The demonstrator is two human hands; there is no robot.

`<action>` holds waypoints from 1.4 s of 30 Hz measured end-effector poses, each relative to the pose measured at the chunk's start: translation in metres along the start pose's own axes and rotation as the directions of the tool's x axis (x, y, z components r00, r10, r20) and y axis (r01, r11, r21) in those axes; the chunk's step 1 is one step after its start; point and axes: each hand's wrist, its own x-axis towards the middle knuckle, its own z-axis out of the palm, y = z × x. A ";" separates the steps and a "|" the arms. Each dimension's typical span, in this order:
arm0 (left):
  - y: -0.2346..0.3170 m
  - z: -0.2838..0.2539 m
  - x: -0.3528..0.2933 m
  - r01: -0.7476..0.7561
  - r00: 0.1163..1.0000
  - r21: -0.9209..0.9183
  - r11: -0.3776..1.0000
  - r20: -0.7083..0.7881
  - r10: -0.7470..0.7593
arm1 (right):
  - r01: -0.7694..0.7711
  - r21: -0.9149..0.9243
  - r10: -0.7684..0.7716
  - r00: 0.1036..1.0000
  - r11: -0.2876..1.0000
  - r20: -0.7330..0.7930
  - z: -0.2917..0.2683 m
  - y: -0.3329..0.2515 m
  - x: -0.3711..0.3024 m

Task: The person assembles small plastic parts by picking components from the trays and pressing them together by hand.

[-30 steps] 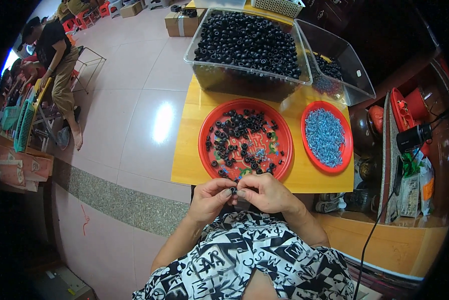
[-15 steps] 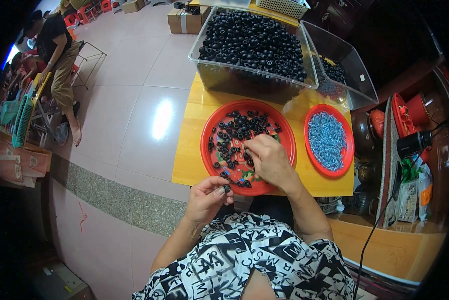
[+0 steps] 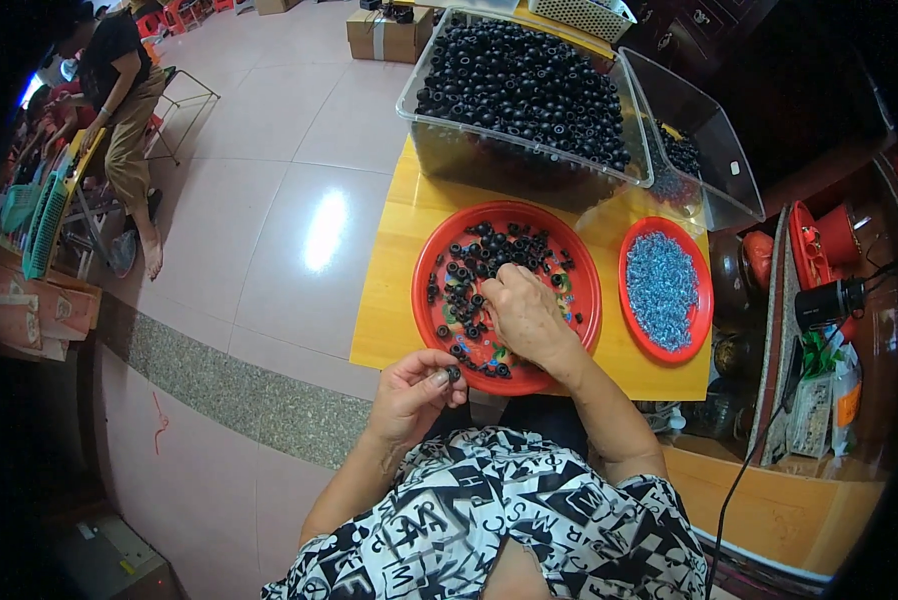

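Observation:
Close to the near rim of a round red tray (image 3: 594, 335), my left hand (image 3: 409, 395) pinches a small black round cap-like piece (image 3: 454, 374) with a hole in it. My right hand (image 3: 529, 315) reaches over the tray, its fingertips drawn together and pointing down among loose black pieces (image 3: 489, 245). Whether a piece is between those fingertips is hidden. More small black pieces lie scattered toward the tray's near side, over a printed pattern.
The tray rests on a yellow table (image 3: 384, 310). Behind it stands a clear plastic bin (image 3: 529, 150) heaped with black pieces; beside that, another clear container (image 3: 709, 150). A smaller red tray (image 3: 711, 290) holds clear bluish bits. A person (image 3: 124, 110) stands at the far left.
My right hand has moved slightly away from me, farther into the black pieces. The left hand keeps its pinch on the black piece. The view has shifted a little.

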 end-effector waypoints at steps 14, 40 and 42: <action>-0.002 0.002 0.002 0.014 1.000 0.018 1.000 -0.007 -0.014 | 0.026 0.030 -0.024 0.998 0.999 -0.051 0.002 0.004 -0.006; -0.012 0.019 0.002 0.066 0.997 -0.019 0.998 0.041 -0.065 | -0.282 0.842 0.163 0.905 -0.459 0.392 -0.022 0.002 -0.075; -0.013 0.020 0.002 0.069 0.997 0.001 0.998 0.039 -0.069 | -0.294 0.841 0.166 0.900 -0.455 0.404 -0.022 0.000 -0.078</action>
